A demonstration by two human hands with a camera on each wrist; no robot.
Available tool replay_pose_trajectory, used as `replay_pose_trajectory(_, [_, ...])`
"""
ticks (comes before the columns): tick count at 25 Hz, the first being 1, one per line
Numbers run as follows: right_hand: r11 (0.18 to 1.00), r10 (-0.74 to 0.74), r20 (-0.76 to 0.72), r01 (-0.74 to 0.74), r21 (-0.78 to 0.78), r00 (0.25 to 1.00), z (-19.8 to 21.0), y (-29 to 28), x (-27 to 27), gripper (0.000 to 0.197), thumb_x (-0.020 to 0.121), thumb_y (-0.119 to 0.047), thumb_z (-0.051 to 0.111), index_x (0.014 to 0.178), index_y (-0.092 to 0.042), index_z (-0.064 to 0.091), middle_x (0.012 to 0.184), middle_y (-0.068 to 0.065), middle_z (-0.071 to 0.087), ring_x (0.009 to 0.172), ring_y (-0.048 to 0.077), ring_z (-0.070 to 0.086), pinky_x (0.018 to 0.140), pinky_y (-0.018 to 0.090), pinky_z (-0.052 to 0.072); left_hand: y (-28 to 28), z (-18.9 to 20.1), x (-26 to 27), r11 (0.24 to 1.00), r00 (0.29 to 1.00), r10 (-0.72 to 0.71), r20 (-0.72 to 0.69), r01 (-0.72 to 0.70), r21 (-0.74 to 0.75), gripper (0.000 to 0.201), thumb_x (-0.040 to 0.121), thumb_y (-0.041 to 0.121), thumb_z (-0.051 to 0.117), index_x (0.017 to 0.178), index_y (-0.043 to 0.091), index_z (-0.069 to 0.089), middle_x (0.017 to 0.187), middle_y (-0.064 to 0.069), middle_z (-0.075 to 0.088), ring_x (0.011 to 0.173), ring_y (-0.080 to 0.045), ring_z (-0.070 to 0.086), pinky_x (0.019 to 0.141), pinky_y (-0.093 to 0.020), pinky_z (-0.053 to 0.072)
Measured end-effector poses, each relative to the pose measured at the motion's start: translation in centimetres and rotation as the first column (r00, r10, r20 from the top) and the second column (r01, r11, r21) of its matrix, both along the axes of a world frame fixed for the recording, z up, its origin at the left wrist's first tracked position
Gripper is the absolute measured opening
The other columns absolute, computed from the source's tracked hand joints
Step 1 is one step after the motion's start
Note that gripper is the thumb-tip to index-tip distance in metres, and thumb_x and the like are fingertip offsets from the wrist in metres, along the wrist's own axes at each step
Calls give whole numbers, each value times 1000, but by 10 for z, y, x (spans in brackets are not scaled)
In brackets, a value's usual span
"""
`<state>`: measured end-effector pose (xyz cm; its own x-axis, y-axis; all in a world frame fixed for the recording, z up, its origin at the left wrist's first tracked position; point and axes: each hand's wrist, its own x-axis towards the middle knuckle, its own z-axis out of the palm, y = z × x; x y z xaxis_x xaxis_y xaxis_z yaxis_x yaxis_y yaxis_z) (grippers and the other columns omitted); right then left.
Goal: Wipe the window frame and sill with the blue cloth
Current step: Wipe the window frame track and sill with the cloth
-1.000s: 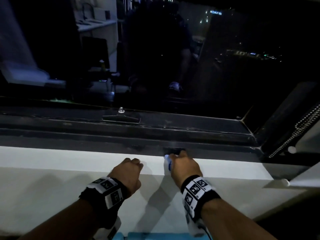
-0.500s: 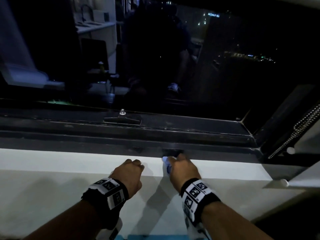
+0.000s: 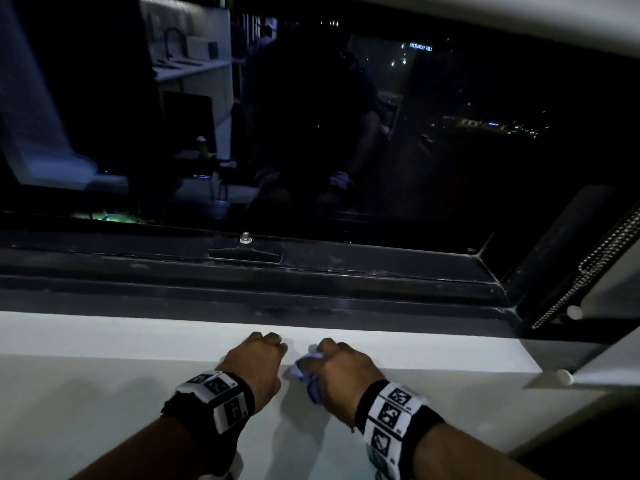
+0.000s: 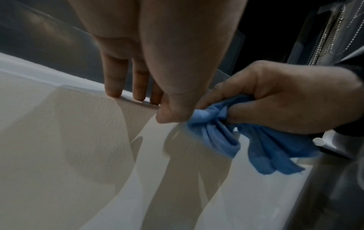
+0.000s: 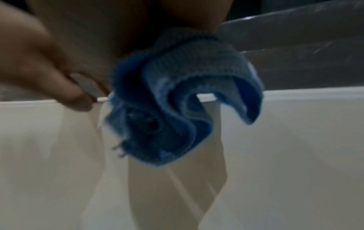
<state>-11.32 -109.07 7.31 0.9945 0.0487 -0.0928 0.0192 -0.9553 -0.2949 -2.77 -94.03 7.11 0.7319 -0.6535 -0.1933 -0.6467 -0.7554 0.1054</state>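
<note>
My right hand (image 3: 327, 355) grips the bunched blue cloth (image 3: 306, 374) over the white sill (image 3: 138, 336), just short of the dark window frame (image 3: 346, 271). In the left wrist view the cloth (image 4: 226, 137) hangs from that hand (image 4: 222, 107) in loose folds above the sill's front face. The right wrist view is blurred and filled by the cloth (image 5: 177, 109). My left hand (image 3: 266, 342) sits right beside it, holding nothing, its fingertips (image 4: 114, 91) resting on the sill's edge (image 4: 49, 82).
A black window handle (image 3: 246, 252) with a metal knob lies on the frame's lower rail. A bead chain (image 3: 588, 271) hangs at the right jamb, with a small white stopper (image 3: 575, 311) below it. The glass (image 3: 346, 133) is dark and reflects the room.
My right hand has drawn the cloth back from the dark frame's edge onto the white sill, nearer to me and to the left hand. The left hand has hardly moved.
</note>
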Motion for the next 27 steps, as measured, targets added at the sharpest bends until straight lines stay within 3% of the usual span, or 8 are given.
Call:
replay_pose_trajectory(4, [986, -166, 90, 166, 10, 982, 3, -27, 10, 30, 87, -52, 49, 116, -54, 44, 117, -4, 52, 111, 24, 52, 95, 33, 45, 1, 0, -1, 1000, 1000, -10, 16, 10, 3, 52, 85, 18, 47, 136, 18, 37, 146, 2, 33, 129, -20, 32, 105, -34, 36])
replay_pose_trajectory(6, [988, -121, 39, 125, -93, 992, -5, -20, -1, 34, 91, -47, 44, 125, -46, 43, 127, -1, 46, 120, 25, 46, 100, 36, 42, 1, 0, -1, 1000, 1000, -22, 19, 22, 7, 52, 85, 18, 47, 136, 17, 37, 145, 1, 33, 128, -21, 33, 105, -34, 36])
replay_pose_trajectory(11, [995, -97, -12, 97, -6, 995, 12, -27, 4, 31, 89, -37, 56, 119, -35, 61, 125, -2, 56, 116, 21, 52, 98, 21, 37, 2, 3, -2, 1000, 1000, -23, 13, 23, 19, 52, 86, 18, 48, 136, 16, 37, 145, 0, 34, 128, -21, 34, 104, -33, 37])
replay_pose_trajectory(15, [970, -233, 84, 238, -56, 969, -11, -14, -11, 33, 90, -56, 39, 120, -43, 47, 121, 0, 50, 116, 26, 49, 99, 36, 42, 2, 6, -3, 998, 998, -54, 31, 53, 32, 54, 86, 19, 47, 138, 16, 34, 147, 0, 31, 131, -21, 31, 106, -32, 34])
replay_pose_trajectory(19, [963, -268, -34, 268, 5, 963, 13, -18, -23, 34, 86, -36, 47, 119, -36, 58, 124, 3, 54, 114, 26, 53, 97, 29, 43, 5, 5, -1, 998, 998, -63, 29, 63, 6, 53, 86, 18, 47, 138, 16, 35, 146, 1, 33, 130, -20, 31, 105, -30, 35])
replay_pose_trajectory(22, [908, -418, 48, 418, -10, 907, 15, -40, -17, 33, 92, -43, 48, 121, -32, 58, 124, 5, 55, 113, 28, 54, 97, 35, 44, 5, 6, -2, 998, 997, -67, 29, 67, -3, 51, 85, 18, 46, 136, 16, 37, 143, 1, 35, 129, -19, 33, 103, -30, 38])
replay_pose_trajectory(24, [927, -363, 74, 368, -78, 929, -6, -31, -27, 33, 93, -48, 43, 124, -39, 51, 125, 2, 50, 118, 26, 49, 101, 35, 40, 5, 6, -3, 998, 998, -63, 31, 63, -6, 50, 85, 18, 46, 135, 16, 38, 142, 1, 36, 128, -19, 33, 101, -30, 39])
replay_pose_trajectory(27, [961, -276, 5, 276, -29, 961, -10, -31, -45, 26, 89, -34, 48, 111, -45, 55, 115, -10, 52, 114, 17, 51, 94, 24, 39, 5, 6, -2, 999, 999, -51, 17, 51, 1, 51, 85, 20, 45, 135, 16, 38, 142, 2, 36, 127, -19, 34, 101, -32, 40])
